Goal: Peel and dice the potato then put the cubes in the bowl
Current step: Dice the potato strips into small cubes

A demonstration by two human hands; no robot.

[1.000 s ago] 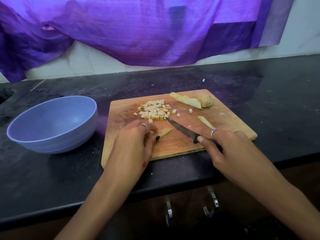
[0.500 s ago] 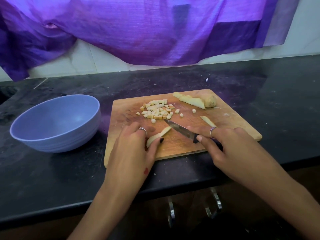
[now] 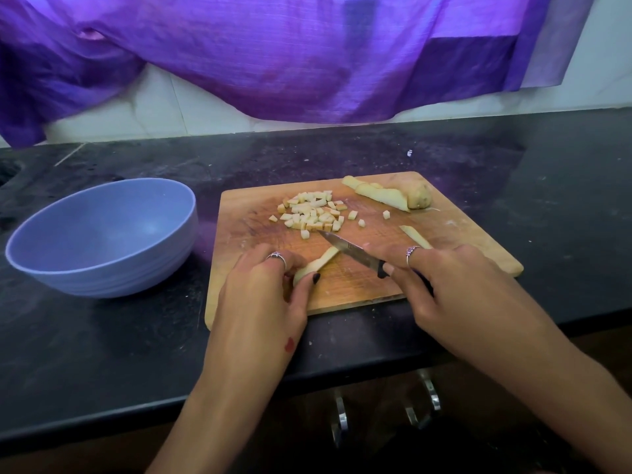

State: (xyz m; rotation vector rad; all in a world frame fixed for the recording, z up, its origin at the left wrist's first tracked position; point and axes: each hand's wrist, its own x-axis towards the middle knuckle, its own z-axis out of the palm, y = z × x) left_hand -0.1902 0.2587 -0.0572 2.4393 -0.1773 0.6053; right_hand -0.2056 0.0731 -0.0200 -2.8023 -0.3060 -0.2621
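Note:
A wooden cutting board (image 3: 461, 234) lies on the black counter. My left hand (image 3: 266, 285) pinches a pale potato strip (image 3: 316, 266) flat on the board. My right hand (image 3: 444, 282) grips a black-handled knife (image 3: 349, 249), its blade resting across the strip's far end. A pile of small potato cubes (image 3: 314, 212) lies at the board's back middle. Larger potato pieces (image 3: 390, 196), one with skin, rest at the back right. Another strip (image 3: 413, 236) lies just beyond my right hand. The blue bowl (image 3: 102, 234) stands empty left of the board.
A purple cloth (image 3: 273, 56) hangs over the white tiled wall behind the counter. The counter's front edge runs under my forearms, with metal cabinet handles (image 3: 424, 401) below. A dark sink opening (image 3: 7, 169) shows at the far left.
The strip under my left hand has slid out further toward the knife. The blade has shifted left onto the strip's end. The view has drifted slightly.

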